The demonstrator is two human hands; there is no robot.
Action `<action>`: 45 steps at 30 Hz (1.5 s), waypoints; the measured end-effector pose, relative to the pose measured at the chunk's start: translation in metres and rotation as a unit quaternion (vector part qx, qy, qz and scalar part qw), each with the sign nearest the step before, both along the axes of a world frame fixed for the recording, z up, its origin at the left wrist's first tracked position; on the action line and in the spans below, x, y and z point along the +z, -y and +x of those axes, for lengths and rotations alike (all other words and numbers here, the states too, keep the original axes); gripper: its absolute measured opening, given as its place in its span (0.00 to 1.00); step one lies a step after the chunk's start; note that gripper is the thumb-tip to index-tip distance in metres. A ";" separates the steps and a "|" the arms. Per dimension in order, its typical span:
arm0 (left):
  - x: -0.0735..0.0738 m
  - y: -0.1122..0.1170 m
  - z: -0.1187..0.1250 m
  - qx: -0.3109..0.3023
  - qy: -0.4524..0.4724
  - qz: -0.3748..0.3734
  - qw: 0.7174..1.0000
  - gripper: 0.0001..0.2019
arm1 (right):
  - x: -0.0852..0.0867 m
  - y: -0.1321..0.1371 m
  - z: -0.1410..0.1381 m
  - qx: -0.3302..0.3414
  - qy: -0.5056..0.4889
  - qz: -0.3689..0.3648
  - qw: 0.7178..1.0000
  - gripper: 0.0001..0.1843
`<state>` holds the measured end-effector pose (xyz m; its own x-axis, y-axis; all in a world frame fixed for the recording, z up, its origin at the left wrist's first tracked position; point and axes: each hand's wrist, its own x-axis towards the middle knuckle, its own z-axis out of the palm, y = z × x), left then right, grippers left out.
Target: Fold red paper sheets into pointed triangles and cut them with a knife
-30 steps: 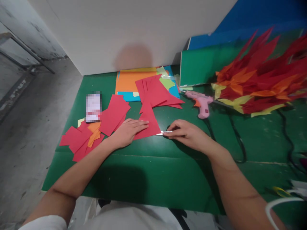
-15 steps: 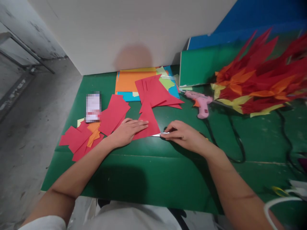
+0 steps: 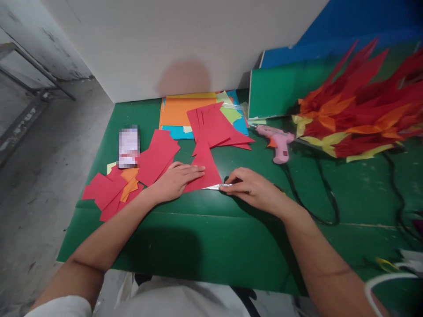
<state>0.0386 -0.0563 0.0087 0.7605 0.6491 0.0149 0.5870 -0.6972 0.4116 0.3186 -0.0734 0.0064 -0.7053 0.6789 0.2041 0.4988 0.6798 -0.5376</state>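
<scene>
Red paper (image 3: pixel 212 169) seems unfinished, near cut pieces (image 3: pixel 155 158); left hand (image 3: pixel 173 180) presses it, fingers together; right hand (image 3: pixel 249 187) pinches a silver tool (image 3: pixel 213 187).

And now the slim silver tool (image 3: pixel 212 187) is being drawn leftward by the right hand (image 3: pixel 253 189), its tip carried from just past the lower right corner of the red paper piece (image 3: pixel 210 171) to well along the bottom edge. The pinching fingertips have been brought in too, close beside that corner, and with the forearm shifted over, more of the black cable (image 3: pixel 334 203) has been uncovered.
</scene>
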 end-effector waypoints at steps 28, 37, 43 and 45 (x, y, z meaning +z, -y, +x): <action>0.006 -0.008 -0.002 -0.009 0.012 -0.035 0.999 0.23 | 0.003 0.016 -0.049 0.021 0.001 -0.009 1.000 0.14; -0.003 -0.012 -0.006 -0.016 0.044 -0.033 0.998 0.22 | -0.002 0.019 -0.062 0.035 -0.001 0.016 0.999 0.14; -0.008 -0.013 -0.007 -0.015 0.063 -0.032 0.997 0.21 | 0.001 0.020 -0.060 0.066 -0.024 -0.019 0.997 0.12; -0.009 -0.014 -0.007 -0.016 0.082 -0.029 0.996 0.20 | 0.005 0.016 -0.048 0.081 -0.036 -0.052 0.995 0.11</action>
<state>0.0317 -0.0428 -0.0006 0.7707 0.6287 0.1040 0.4872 -0.6865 0.5398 0.2709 -0.0893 0.0109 -0.7934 0.5774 0.1925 0.3452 0.6874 -0.6390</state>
